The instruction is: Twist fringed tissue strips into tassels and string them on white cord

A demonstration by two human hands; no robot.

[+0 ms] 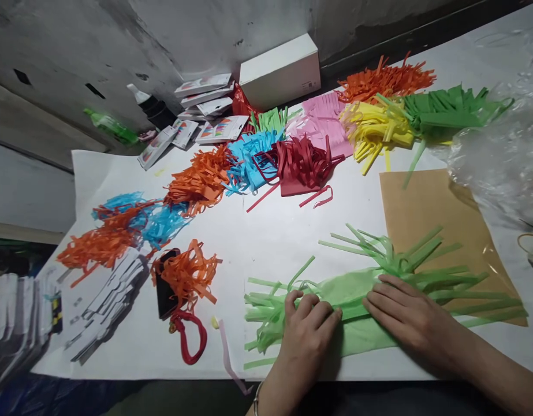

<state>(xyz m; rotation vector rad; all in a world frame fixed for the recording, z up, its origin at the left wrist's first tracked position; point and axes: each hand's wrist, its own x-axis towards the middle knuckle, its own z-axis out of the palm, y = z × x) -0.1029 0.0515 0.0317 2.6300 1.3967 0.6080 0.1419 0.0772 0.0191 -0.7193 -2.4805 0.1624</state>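
**Light green fringed paper pressed flat under both hands**

At the lower centre of the frame a light green fringed paper [357, 294] is laid across the counter [266, 237], its cut strips fanning out to the left and to the right. It is pressed down by both hands. The left hand [307, 326] is set on the left part of the sheet, its fingers [320, 312] curled and bent down onto the paper, with nothing gripped. The right hand [407, 315] is laid flat on the middle of the sheet, its fingers [381, 303] stretched out and released, their tips pointed toward the left hand and nearly touching it. The right end of the strips is spread over a brown sheet [426, 202] at the centre right.

The counter is covered in white. Across the upper half, fringed bundles are strewn in a band: orange [201, 176], blue [249, 156], dark red [305, 164], pink [324, 118], yellow [374, 133] and dark green [448, 110]. A white box [280, 70] is stood against the grey wall at the top. Clear plastic wrap [500, 156] is seen at the right edge, and a dark phone [164, 289] under orange strips at the lower left.
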